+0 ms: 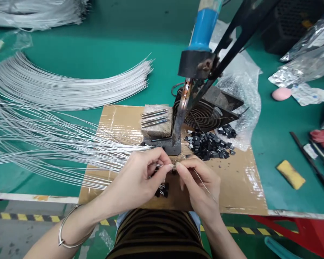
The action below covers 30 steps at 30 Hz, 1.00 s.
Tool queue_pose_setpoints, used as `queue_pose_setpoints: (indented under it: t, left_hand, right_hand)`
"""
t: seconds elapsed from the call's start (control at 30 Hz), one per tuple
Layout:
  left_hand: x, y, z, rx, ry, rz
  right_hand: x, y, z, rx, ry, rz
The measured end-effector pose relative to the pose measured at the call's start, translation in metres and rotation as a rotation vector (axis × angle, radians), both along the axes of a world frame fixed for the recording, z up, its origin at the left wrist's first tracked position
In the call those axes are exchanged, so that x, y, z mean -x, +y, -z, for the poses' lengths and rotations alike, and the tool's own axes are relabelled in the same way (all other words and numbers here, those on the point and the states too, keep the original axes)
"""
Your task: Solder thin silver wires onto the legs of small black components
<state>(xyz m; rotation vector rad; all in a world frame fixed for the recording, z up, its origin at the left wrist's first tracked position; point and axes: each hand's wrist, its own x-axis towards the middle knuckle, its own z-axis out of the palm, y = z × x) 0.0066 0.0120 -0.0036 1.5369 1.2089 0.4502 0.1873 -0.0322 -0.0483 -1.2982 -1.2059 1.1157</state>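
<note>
My left hand (144,176) is closed in a pinch on a thin white wire (158,165). Its fingertips almost meet those of my right hand (199,180), also pinched, at a tiny dark piece (174,168) too small to make out fully. Across the right palm and fingers runs a thin silvery strand (201,181) that looks like solder wire. Just above both hands, a soldering iron (182,108) hangs in a black stand with its tip down. Several black connectors (163,190) with wires lie below the left hand, partly hidden by it.
Loose white wires (56,144) spread at left, below a neat wire bundle (78,91). A pile of black connectors (209,145) lies right of the iron on the cardboard (237,187). Behind stand a fan (205,117) and a block with metal rods (156,131). A yellow sponge (291,174) lies right.
</note>
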Motion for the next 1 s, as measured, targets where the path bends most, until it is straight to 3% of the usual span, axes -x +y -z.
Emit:
queue_pose_setpoints:
  t: [0.2, 0.43, 0.63, 1.0]
  left_hand:
    - [0.000, 0.003, -0.005, 0.080, -0.072, -0.131]
    - [0.003, 0.001, -0.002, 0.050, -0.046, -0.159]
    - [0.004, -0.004, 0.002, -0.016, -0.033, -0.183]
    - [-0.001, -0.010, 0.000, -0.105, -0.007, -0.222]
  right_hand:
    - [-0.002, 0.003, 0.004, 0.076, 0.142, 0.191]
    - [0.009, -0.001, 0.001, 0.219, 0.413, 0.027]
    - [0.014, -0.004, 0.000, 0.306, 0.610, -0.026]
    - [0.017, -0.003, -0.004, 0.354, 0.694, -0.011]
